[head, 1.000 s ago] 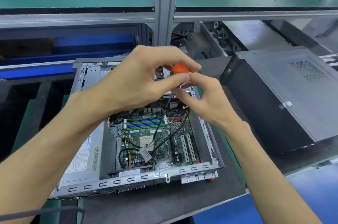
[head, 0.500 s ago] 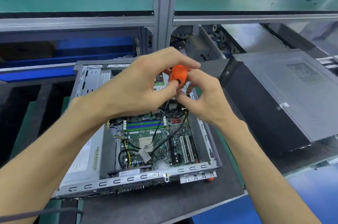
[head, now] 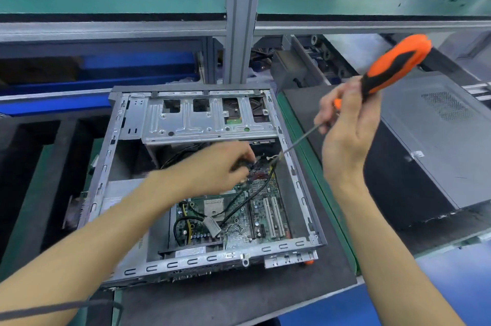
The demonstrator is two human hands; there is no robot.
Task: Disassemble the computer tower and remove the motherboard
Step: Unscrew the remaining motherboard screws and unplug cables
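Observation:
The open computer tower (head: 293, 174) lies on its side on a dark mat, its green motherboard (head: 261, 208) exposed in the near right half. A silver drive cage (head: 207, 118) spans the far end. My left hand (head: 220, 166) reaches into the case and pinches something small among the black cables above the board; what it pinches is hidden. My right hand (head: 345, 129) is raised beside the case and grips an orange-and-black screwdriver (head: 393, 67), whose shaft slants down with its tip at the case's right wall.
A second, closed grey tower (head: 435, 145) lies to the right. A grey upright post (head: 241, 20) and a green shelf stand behind. Black foam trays (head: 32, 179) sit at the left. A dark cable (head: 61, 308) crosses the near left corner.
Both hands were together on the screwdriver handle over the case. Now my right hand has lifted the screwdriver away to the right, and my left hand has dropped into the case.

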